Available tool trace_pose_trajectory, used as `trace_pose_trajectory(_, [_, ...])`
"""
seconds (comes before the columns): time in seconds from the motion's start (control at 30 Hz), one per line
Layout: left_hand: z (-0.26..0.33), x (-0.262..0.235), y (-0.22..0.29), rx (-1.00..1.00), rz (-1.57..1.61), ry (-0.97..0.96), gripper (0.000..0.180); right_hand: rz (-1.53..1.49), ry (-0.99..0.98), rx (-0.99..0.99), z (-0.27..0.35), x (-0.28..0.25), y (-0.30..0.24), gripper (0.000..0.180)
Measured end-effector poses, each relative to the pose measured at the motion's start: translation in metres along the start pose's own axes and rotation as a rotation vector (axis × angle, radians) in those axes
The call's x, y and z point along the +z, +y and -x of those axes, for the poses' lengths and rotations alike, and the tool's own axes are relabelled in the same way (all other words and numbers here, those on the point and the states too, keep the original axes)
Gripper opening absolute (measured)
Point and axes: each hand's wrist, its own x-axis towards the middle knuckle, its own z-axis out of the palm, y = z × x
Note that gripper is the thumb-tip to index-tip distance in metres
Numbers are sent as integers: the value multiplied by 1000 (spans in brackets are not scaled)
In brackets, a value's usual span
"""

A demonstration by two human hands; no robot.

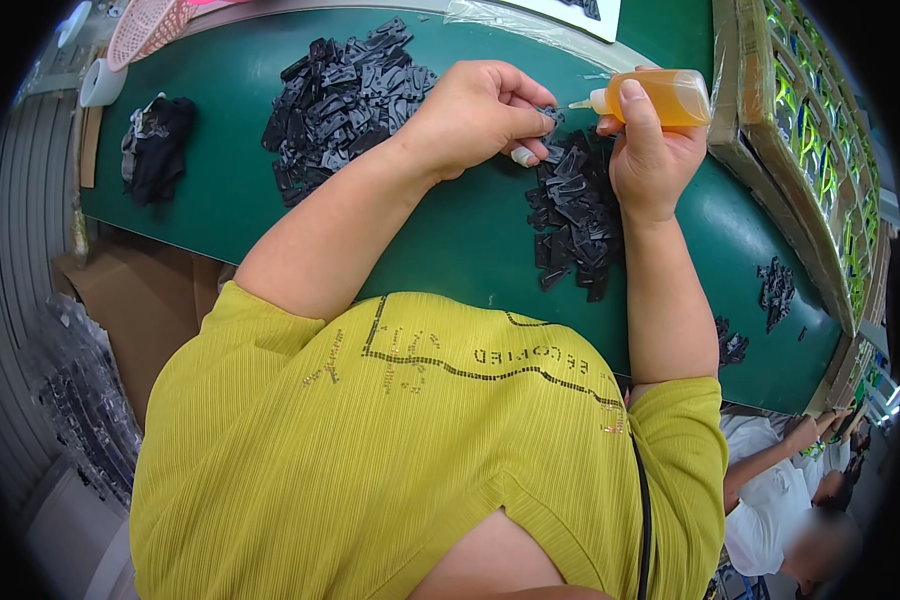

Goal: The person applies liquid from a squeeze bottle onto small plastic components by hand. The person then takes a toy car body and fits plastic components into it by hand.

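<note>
The squeeze bottle (pixel 675 97) is held tilted nearly on its side above the right part of the green tabletop (pixel 450 245), its tip pointing left at the other hand. Its body is clear, smooth and rounded, with amber liquid showing through the wall; a pale cap narrows into a cone and ends in a thin, needle-like tip. The right hand (pixel 658 150) wraps it, thumb laid along the near side and the fingers closed around the body.

The left hand (pixel 470 115) pinches a small dark part (pixel 556 117) between thumb and forefinger, just at the bottle's tip; whether the tip touches it is too small to tell. A white wrap (pixel 522 156) covers one fingertip of this hand.

Just below the hands lies a narrow heap of black pieces (pixel 575 220), flat, thin and angular, with a dull plastic-like sheen. A larger pile of similar pieces (pixel 340 100) spreads beyond the left forearm, greyish where light catches it. The tabletop is smooth and slightly glossy. Toward its far left lie a crumpled dark cloth (pixel 158 150) and an openwork pink basket (pixel 148 30).

The wearer's yellow-green shirt (pixel 370 480) is finely ribbed, with dark block lettering and broken lines across it.
</note>
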Motion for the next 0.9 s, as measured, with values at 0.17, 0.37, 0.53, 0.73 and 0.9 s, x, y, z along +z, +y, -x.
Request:
trace_pose_trajectory(0.17, [0,0,0,1,-5,1,27,1,-6,3,0,1,0,14])
trace_pose_trajectory(0.37, [0,0,1,2,-7,3,27,3,2,-20,-1,-3,1,16])
trace_pose_trajectory(0.53, [0,0,1,-7,7,20,26,-140,51,0,-3,-7,-3,15])
trace_pose_trajectory(0.73, [-1,0,2,-7,17,27,25,-156,-74,60,5,-5,-4,17])
trace_pose_trajectory(0.9, [-2,0,1,-10,5,27,25,-95,-128,74,6,-4,-3,21])
